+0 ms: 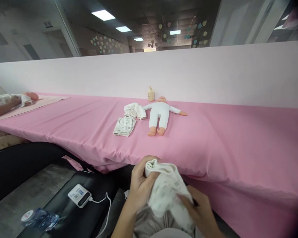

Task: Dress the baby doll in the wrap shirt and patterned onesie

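Hands first, in the 1 head view we have: our left hand [141, 185] grips the rolled top edge of a white printed cloth [167, 191], thumb over the fold and fingers closed around it. Our right hand [201, 206] pinches the lower part of the same cloth, fingers curled into the fabric. The cloth hangs bunched between both hands, just above our lap and just in front of the table [225, 138] edge, not touching the pink cover.

On the table, well apart from our hands, a doll [160, 114] in a white suit lies on its back with arms spread. 2 more cloths [129, 120] lie just beside it on its left, partly folded, and a bottle [150, 94] stands upright behind its head. To our left, a black bench [64, 198] carries a power bank [79, 195] with a white cable, and a water bottle [41, 218] lies near its edge.

We judge the cloth is being straightened: we would keep the left grip firm on the rolled edge and let the right hand slide down to find a corner, so the fabric opens flat without twisting.

At the far left, another person's arm [2, 107] rests by a 2nd doll.
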{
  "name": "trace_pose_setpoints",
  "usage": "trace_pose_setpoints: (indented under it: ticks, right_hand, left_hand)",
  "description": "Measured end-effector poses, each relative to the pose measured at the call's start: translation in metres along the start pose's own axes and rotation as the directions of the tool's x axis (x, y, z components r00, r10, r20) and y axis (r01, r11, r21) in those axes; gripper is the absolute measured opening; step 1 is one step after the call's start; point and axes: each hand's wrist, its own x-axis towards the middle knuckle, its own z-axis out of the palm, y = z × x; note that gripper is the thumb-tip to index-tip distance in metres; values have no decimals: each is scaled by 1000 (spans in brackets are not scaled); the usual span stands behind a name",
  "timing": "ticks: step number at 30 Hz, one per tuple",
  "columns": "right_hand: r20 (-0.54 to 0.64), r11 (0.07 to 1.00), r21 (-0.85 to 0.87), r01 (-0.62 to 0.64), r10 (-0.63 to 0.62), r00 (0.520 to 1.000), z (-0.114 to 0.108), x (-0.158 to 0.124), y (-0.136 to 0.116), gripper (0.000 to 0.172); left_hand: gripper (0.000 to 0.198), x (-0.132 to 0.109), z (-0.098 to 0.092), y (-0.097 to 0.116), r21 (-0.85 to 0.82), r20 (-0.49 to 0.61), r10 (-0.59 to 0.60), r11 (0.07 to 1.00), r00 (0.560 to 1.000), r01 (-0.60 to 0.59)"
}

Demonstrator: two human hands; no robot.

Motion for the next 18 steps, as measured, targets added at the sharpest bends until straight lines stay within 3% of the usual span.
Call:
trace_pose_setpoints:
  ticks: [2,3,4,7,10,13,16,18]
  right_hand:
    - [-171,995,-97,6,-22,985,-26,12,-1,12]
    - [-246,983,-175,45,-88,965,-39,18,-4,14]
    - [-245,960,-256,116,-181,953,-51,23,-7,17]
    - [-39,843,-433,319,-370,928,-81,35,-22,23]
    - [15,812,-510,284,-322,947,-98,46,-39,23]
    - [112,770,-453,449,-451,886,-106,57,-53,19]
    - [50,806,-478,350,-373,927,-110,65,-63,19]
    - [93,818,-430,382,-381,920,-111,68,-66,18]
  left_hand:
    - [10,4,-5,-2,-29,-62,-16,999,998,14]
    - [9,6,-8,-3,-43,-92,-28,999,995,24]
    - [9,7,-10,-4,-54,-119,-39,998,992,33]
    - [8,9,-13,-6,-86,-168,-55,995,984,41]
    - [9,8,-12,-5,-130,-178,-55,991,982,32]
    - [9,9,-10,-4,-143,-206,-82,988,975,53]
    - [10,11,-10,-2,-178,-210,-141,979,968,104]
    - [9,13,-11,-1,-176,-218,-150,978,964,112]
